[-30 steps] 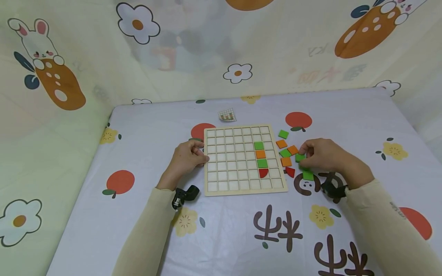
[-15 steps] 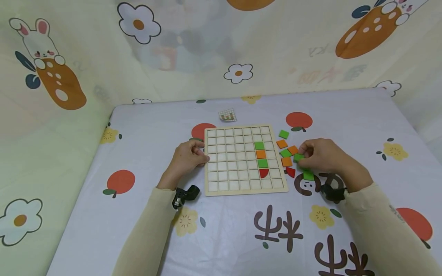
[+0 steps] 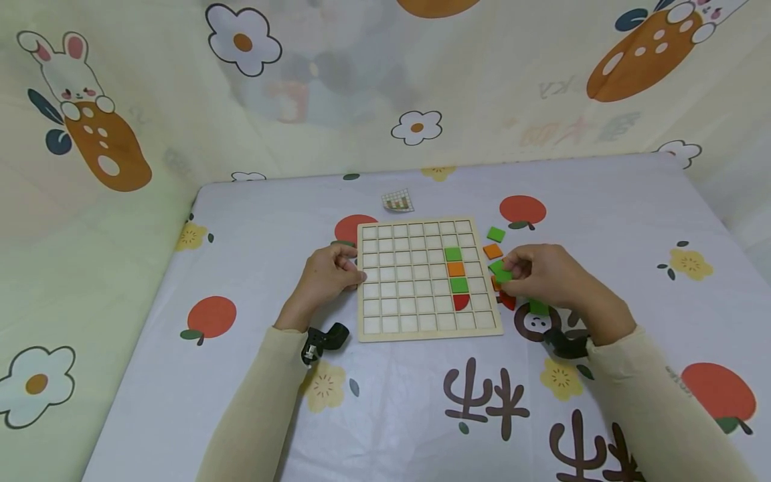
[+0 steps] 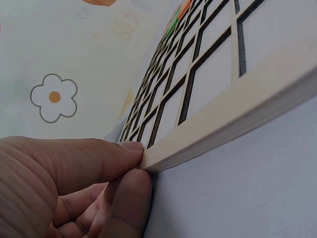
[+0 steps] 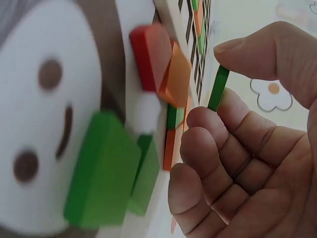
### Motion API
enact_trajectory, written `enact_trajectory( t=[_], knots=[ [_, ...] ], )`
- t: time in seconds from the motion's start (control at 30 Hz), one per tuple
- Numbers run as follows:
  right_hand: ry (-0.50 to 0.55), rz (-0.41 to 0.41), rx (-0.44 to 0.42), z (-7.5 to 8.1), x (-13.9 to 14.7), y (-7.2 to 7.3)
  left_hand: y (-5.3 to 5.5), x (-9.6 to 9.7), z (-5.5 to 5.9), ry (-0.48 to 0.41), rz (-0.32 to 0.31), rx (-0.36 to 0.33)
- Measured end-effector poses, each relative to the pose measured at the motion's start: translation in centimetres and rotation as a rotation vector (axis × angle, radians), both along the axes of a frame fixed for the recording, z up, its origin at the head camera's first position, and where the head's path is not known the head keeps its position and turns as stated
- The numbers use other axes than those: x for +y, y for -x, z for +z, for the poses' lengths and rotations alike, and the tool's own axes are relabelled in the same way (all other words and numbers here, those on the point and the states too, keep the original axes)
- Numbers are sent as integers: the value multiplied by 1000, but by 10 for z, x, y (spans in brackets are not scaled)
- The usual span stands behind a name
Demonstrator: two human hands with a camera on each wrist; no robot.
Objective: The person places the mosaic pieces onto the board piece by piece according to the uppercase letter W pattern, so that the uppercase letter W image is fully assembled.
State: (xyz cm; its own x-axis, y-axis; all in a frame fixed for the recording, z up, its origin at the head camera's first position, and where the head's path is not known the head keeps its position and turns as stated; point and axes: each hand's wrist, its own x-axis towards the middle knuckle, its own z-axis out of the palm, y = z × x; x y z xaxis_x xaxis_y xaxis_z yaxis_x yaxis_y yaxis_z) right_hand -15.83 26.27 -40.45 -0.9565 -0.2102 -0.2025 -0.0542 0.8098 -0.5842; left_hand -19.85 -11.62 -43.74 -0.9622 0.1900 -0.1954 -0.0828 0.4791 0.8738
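A wooden grid board lies on the table in the head view. My left hand grips its left edge; in the left wrist view the thumb is on top and a finger on the side. One column of the board holds a green tile, an orange tile, another green one and a rounded red piece. Right of the board, my right hand pinches a thin green square tile between thumb and fingers, above the loose pieces. It partly hides the pieces beneath.
Loose tiles lie beside the board's right edge: a green tile, an orange tile, a red piece and a green tile nearest the wrist. A small printed grid card lies behind the board on the patterned tablecloth.
My right hand has picked up a green tile from the loose pieces and moved left toward the board with it. The left hand keeps its hold on the board's edge.
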Motion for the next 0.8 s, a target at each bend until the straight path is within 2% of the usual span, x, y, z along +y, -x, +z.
enact_trajectory(
  t=[0.37,0.8],
  knots=[
    [23,72,66,1,-21,-6,1,0,-1,16,-5,2],
    [63,161,79,3,-45,-13,2,-1,-2,23,-10,8]
  ],
)
